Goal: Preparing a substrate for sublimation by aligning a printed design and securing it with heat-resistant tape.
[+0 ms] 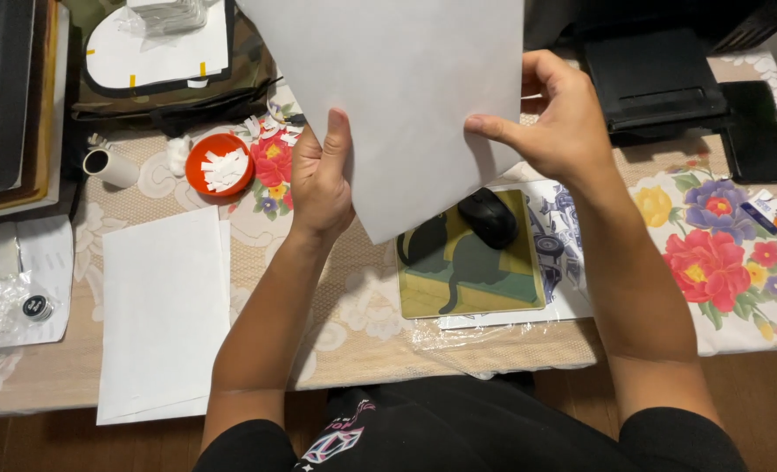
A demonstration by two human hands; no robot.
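Left hand (320, 179): pinches the lower left edge of a large white paper sheet (397, 96), lifted above the table.
Right hand (556, 118): grips the sheet's right edge.
Surface: floral beige tablecloth (711, 253); cat-print mouse pad (467, 271) with black mouse (488, 217); white paper stack (163, 310); orange bowl (220, 163).
Room: dark wood floor (56, 441).

Home desk/craft corner: worktop (353, 323) w/ floral lace cloth (711, 253) under clear plastic, cat mouse pad (467, 271) + black mouse (488, 217), orange dish (220, 164) of paper scraps, camo bag (248, 70), wood floor (773, 385) below.
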